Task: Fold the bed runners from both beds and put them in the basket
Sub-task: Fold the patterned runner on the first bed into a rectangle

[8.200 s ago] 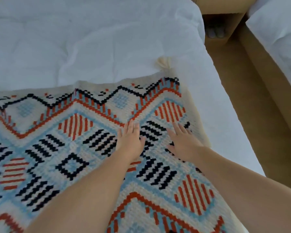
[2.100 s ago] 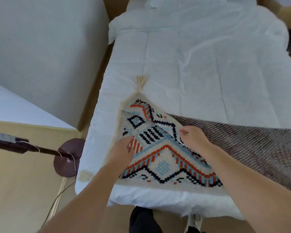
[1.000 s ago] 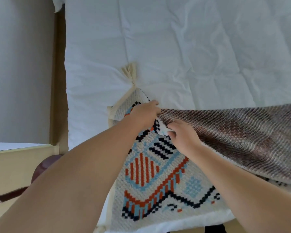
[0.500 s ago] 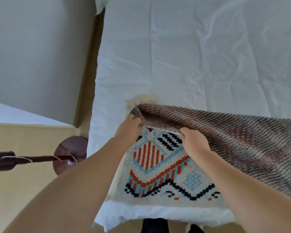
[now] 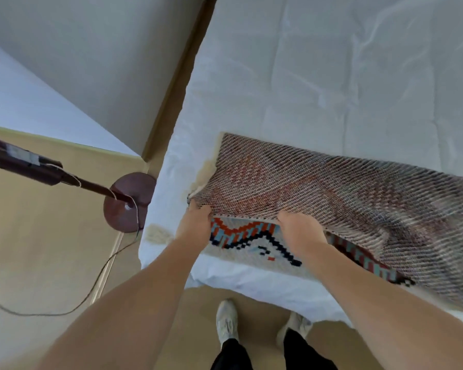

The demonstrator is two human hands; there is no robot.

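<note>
A woven bed runner (image 5: 318, 188) lies across the foot of a white bed (image 5: 345, 76). Its far half is folded toward me, so the brownish underside faces up. A strip of the orange, blue and black patterned face (image 5: 246, 240) still shows below the folded edge. My left hand (image 5: 195, 222) grips the folded edge at its left corner. My right hand (image 5: 300, 231) grips the same edge a little to the right. A cream tassel (image 5: 157, 235) hangs off the bed's left corner. No basket is in view.
A dark floor lamp base (image 5: 127, 202) with its pole and cord stands on the tan floor left of the bed. A grey wall (image 5: 91, 62) runs along the bed's left side. My feet in pale shoes (image 5: 226, 324) stand at the bed's foot.
Both hands have pulled the folded edge of the runner nearer to me, covering most of the patterned face. The upper tassel is now tucked under the fold.
</note>
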